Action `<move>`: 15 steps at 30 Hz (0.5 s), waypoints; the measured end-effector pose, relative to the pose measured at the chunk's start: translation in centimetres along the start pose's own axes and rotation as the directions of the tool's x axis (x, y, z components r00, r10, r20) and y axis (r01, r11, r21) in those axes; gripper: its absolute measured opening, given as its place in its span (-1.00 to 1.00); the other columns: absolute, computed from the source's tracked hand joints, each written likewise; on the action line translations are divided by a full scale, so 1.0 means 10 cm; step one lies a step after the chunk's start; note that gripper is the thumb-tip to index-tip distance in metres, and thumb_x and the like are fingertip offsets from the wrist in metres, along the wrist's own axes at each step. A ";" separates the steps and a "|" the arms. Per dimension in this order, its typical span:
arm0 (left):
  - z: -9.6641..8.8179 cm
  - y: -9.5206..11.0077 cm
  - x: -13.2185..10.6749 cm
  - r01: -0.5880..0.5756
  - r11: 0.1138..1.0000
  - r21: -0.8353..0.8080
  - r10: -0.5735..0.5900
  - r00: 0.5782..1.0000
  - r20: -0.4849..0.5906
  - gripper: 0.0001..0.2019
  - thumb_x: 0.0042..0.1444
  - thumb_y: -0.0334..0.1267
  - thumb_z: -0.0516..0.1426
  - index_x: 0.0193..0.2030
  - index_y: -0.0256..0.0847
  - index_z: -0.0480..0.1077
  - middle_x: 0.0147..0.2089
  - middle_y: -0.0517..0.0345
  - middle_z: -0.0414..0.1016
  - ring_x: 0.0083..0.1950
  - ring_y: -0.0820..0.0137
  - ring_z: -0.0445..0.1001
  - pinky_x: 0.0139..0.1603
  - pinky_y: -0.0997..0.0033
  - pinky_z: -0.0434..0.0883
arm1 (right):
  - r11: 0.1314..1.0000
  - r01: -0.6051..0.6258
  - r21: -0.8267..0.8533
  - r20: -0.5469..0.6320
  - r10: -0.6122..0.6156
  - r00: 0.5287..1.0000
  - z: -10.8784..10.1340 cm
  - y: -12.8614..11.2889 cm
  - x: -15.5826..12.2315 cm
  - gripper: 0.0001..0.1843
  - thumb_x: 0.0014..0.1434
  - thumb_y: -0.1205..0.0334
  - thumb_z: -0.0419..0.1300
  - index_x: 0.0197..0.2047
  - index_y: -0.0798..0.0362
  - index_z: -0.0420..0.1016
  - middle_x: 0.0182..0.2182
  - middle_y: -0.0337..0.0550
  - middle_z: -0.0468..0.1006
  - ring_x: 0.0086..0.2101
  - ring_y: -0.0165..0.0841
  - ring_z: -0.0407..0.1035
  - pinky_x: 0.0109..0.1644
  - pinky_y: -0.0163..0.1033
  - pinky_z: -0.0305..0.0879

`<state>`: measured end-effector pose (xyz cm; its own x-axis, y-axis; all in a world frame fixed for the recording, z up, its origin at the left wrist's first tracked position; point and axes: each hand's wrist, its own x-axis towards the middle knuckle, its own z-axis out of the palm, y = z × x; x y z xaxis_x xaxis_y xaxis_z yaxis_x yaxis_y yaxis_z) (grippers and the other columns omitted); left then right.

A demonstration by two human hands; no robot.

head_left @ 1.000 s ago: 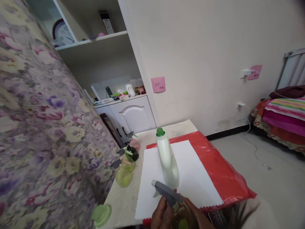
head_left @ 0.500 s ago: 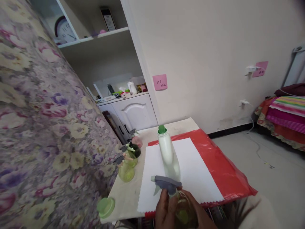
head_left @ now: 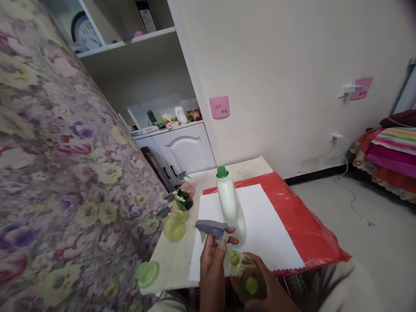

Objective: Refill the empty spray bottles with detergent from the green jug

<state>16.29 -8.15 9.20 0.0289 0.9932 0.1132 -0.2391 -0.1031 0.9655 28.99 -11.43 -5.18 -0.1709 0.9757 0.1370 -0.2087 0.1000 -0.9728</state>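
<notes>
My left hand [head_left: 212,260] is closed on a grey spray head [head_left: 211,228], its fingers around the collar. Just to the right, my right hand [head_left: 264,281] grips a see-through yellow-green bottle [head_left: 238,277] with its neck uncovered. The spray head and the bottle are apart. Behind them a tall pale green bottle [head_left: 229,203] stands upright on a white sheet [head_left: 260,212], a green spout showing in its opening. A light green cap [head_left: 147,274] lies at the table's left front corner.
Several spray bottles [head_left: 174,227] with grey or coloured heads stand along the table's left edge, beside a floral curtain [head_left: 81,173]. Under the white sheet lies red plastic [head_left: 292,216]. A white cabinet [head_left: 186,147] and a wall [head_left: 276,86] are behind the table.
The spray head has come off the yellow-green bottle. My left hand has moved it left and up, while the bottle stays in my right hand with its neck uncovered.
</notes>
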 end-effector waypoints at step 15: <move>-0.22 0.27 0.27 -0.107 0.980 -0.169 0.084 0.987 -0.139 -0.70 0.02 -0.14 0.28 -0.14 -0.22 0.43 -0.14 0.08 0.56 -0.04 0.28 0.54 0.22 0.17 0.30 | 0.990 -0.038 -0.139 -0.095 0.025 0.995 -0.09 0.22 0.00 0.05 -0.22 0.03 0.44 0.27 0.00 0.03 0.21 0.09 0.28 0.19 -0.01 0.18 0.27 0.04 0.04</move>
<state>13.54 -5.61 11.56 -0.1267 0.9790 0.1598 -0.4016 -0.1980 0.8941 29.38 -11.04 -7.45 -0.0840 0.9920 0.0945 -0.0663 0.0891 -0.9938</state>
